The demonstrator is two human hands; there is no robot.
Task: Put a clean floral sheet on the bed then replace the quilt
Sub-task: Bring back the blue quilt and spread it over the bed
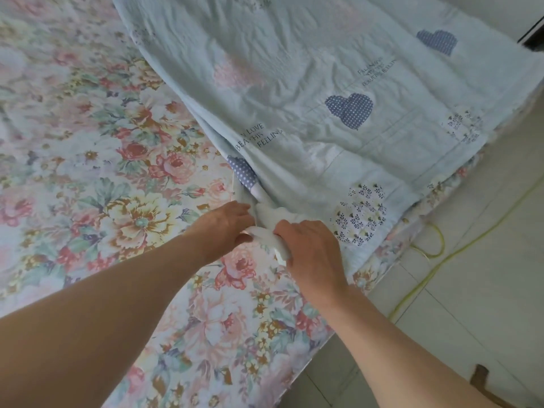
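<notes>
- Already the floral sheet (88, 136) lies spread flat over the bed, covering the left and near side, so the quilt can go back on top.
- At the bunched quilt corner, the left hand (226, 225) pinches a fold, fingers curled, probably to find the edge.
- Just beside it, the right hand (309, 248) grips the same white corner, ready to draw it out.
- Rightward, the pale blue quilt (338, 83) lies heaped toward the bed's far right side, partly overhanging above the tiled floor (471, 275) and a yellow cord (459, 248).
</notes>
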